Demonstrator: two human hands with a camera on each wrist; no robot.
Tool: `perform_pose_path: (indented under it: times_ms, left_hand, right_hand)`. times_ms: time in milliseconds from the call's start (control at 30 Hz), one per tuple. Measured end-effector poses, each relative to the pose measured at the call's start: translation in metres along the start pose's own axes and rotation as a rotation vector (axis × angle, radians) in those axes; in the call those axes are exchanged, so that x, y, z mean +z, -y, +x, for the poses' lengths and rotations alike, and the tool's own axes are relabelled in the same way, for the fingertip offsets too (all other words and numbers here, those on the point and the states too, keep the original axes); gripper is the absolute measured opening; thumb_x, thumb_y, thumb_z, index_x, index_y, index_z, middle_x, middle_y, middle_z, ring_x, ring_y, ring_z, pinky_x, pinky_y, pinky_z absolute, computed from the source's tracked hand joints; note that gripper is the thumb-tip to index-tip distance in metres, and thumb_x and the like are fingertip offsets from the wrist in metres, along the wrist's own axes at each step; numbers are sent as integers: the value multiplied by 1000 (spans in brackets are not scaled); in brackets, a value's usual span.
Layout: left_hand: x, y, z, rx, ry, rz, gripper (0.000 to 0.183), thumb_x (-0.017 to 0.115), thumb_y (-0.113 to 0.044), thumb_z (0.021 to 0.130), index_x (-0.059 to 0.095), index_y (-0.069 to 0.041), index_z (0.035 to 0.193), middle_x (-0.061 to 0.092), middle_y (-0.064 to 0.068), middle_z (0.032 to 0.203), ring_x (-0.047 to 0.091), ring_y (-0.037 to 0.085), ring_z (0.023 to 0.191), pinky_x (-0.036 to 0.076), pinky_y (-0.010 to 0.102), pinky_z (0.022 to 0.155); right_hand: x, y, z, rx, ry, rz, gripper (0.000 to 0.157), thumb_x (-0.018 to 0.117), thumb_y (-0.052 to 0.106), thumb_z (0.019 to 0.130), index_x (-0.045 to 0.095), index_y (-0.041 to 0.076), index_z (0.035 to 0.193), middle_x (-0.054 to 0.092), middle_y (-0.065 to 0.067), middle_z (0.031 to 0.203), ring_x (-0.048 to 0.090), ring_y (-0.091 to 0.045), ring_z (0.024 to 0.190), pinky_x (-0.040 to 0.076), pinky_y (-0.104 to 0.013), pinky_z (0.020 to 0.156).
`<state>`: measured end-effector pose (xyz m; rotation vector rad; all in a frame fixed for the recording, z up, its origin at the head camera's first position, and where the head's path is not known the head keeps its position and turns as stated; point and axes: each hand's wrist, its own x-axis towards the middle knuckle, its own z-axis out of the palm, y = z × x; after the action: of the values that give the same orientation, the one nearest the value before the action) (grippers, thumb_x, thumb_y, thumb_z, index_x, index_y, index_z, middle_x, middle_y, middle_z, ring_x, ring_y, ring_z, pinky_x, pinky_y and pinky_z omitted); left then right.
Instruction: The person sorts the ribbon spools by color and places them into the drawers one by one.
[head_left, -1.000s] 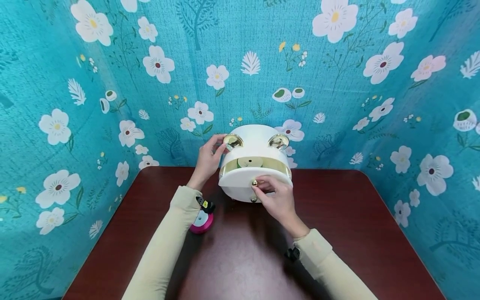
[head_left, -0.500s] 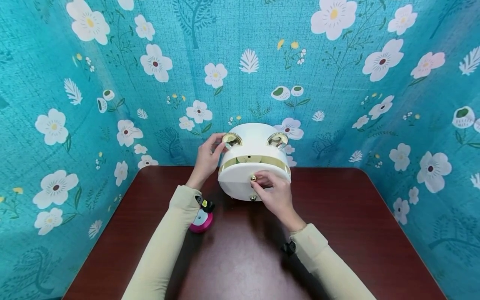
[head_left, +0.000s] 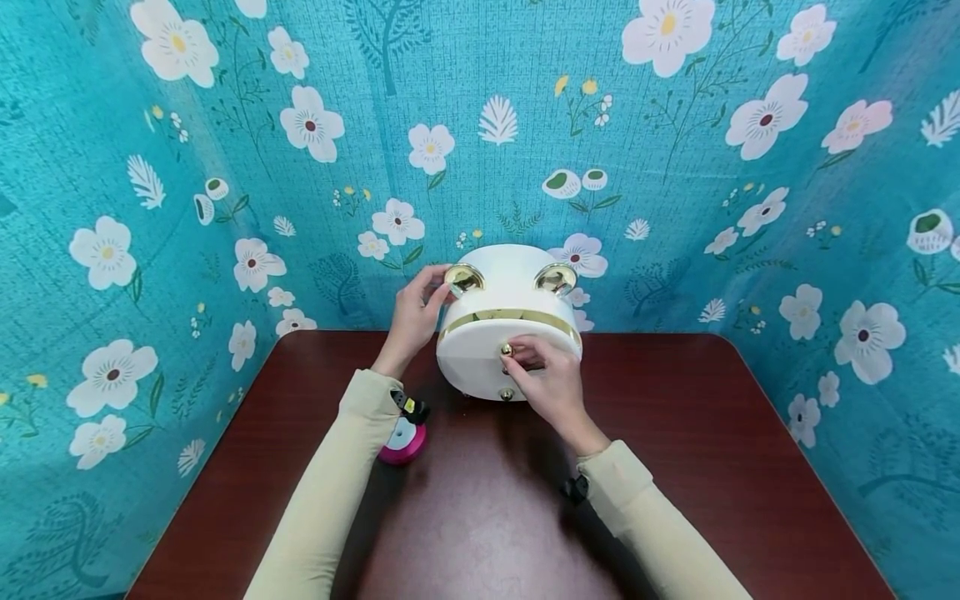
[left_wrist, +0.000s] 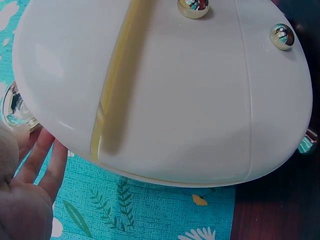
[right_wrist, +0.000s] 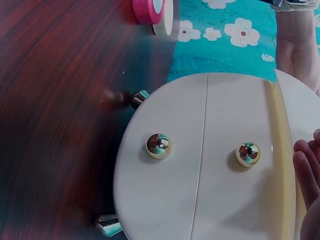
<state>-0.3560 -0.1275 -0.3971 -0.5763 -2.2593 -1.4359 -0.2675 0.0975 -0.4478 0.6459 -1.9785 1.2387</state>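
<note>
A white drawer box shaped like an alarm clock point(head_left: 517, 279) stands at the back of the table. Its upper drawer point(left_wrist: 185, 90) sticks out a little, leaving a narrow yellowish gap along its top edge. My left hand point(head_left: 416, 310) holds the gold bell point(left_wrist: 20, 107) on the box's left side, thumb in front. In the head view, my right hand point(head_left: 549, 375) has its thumb and fingertips at the upper gold knob point(head_left: 507, 350). In the right wrist view its fingers point(right_wrist: 307, 167) show at the right edge, beside the knob. A lower gold knob point(right_wrist: 159, 146) is untouched.
A pink-rimmed round spool point(head_left: 402, 443) lies on the dark red table point(head_left: 480, 517), partly behind my left wrist. A second gold bell point(head_left: 556, 280) sits on the box's right. Shiny feet point(right_wrist: 109, 225) support the box. Flowered blue cloth point(head_left: 517, 167) hangs close behind.
The upper drawer has slid back into the box with my right hand at its knob, and the opening above it has narrowed, hiding the green-edged round thing inside. My left hand stays at the bell.
</note>
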Motion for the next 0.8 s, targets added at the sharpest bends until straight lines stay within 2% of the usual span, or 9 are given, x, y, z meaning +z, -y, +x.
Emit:
perform_pose_path:
  times_ms: [100,233,400,467,633,800]
  left_hand:
    - [0,0,0,-3,-2,-9,29,53,-21,99,58,-22,127,65,1,102,66,14,85,56,36,79]
    - [1,1,0,0,-6,-6,28,53,-21,99,59,-23,127,65,0,101,67,19,86,56,32,78]
    - [1,1,1,16,-3,-28,29,53,-21,99,59,-22,127,65,3,102,67,26,87,56,41,80]
    - [1,2,1,20,-1,-32,29,53,-22,99,59,-23,127,65,3,102,67,24,87,56,43,79]
    - [1,2,1,14,0,-11,29,53,-23,99,58,-24,127,64,1,102,66,15,84,56,38,78]
    - [0,0,1,14,-3,-4,29,54,-22,98,59,-23,127,65,1,101,66,15,84,56,35,76]
  right_hand:
    - [0,0,1,-3,2,2,20,79,13,79,71,10,98,73,0,79,68,-9,67,56,-23,60]
    - [1,-2,3,6,8,-7,20,78,14,79,71,11,98,73,1,80,68,-7,68,55,-19,62]
    - [2,-5,5,3,-5,-8,20,78,13,79,71,10,97,73,0,78,68,-7,67,55,-18,62]
    - [3,-5,6,-1,-12,1,19,78,11,78,71,9,96,73,-1,77,68,-9,65,56,-20,61]
    - [4,-6,7,-10,-21,30,19,78,10,79,72,8,96,73,-3,76,69,-13,64,57,-26,59]
    - [5,-8,8,-4,-14,16,20,78,10,79,71,9,97,72,-2,78,69,-11,65,56,-23,59]
